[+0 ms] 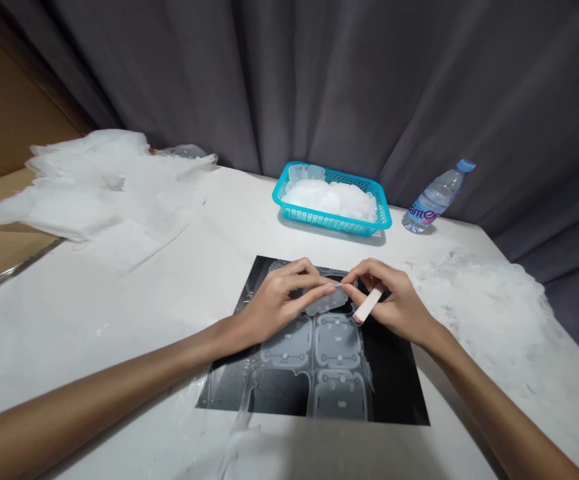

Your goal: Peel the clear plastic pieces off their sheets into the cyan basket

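A small translucent plastic piece is pinched between the thumb and fingers of my left hand. My right hand meets it at the piece's upper right edge, thumb and forefinger closed there. Tucked in the same right hand is a flat white stick with a reddish lower end, slanting down to the left. Beneath both hands, a clear plastic sheet with several rounded-square shapes lies on a black mat. Some openings in the sheet show black. My fingers hide part of the held piece's edge.
Behind the mat stands a turquoise basket full of translucent pieces, with a water bottle to its right. Thin white plastic sheets are heaped at the left. A whitish translucent pile covers the table's right side. A grey curtain hangs behind.
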Demonstrator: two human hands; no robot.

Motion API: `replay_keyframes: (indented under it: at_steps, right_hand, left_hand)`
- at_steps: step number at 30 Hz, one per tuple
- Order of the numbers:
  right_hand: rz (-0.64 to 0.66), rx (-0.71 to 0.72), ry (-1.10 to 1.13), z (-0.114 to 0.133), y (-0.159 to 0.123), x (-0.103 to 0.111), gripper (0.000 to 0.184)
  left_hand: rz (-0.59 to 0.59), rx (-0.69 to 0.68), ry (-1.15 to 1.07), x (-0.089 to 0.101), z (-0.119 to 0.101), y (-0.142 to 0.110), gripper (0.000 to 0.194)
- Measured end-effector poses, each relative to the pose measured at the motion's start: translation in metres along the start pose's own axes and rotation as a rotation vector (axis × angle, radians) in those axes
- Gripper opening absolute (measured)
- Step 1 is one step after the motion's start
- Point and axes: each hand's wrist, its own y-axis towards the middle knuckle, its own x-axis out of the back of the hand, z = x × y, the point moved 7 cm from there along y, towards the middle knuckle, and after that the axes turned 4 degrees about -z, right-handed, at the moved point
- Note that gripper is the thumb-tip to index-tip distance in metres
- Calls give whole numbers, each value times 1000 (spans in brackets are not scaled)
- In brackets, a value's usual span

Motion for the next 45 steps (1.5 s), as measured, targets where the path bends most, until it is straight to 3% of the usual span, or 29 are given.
replay_keyframes:
  at_steps: [12,18,26,31,35,40,45]
  right_hand:
    - [63,85,1,15,2,3,10]
    - [105,186,12,26,5,10,2]
    - [23,184,-11,37,5,13,5]
    - [-3,65,-4,24,6,21,8]
    - [95,-35,-64,8,7,24,6]
    - [95,14,-31,15,8,15,25]
    - [119,8,-29,14,8,9,23]
  left_hand:
    - [-35,-246,163,1,-19,-9,23]
    - [-59,-223,171,3,-17,-10,23]
    - [-42,-193,121,4,-17,-8,26]
    - [-11,-48,72,2,-9,-3,15]
    - [-52,62,70,5,-2,2,14]
    - [28,18,6,1,-2,3,10]
    - [46,83,-65,-1,6,2,12]
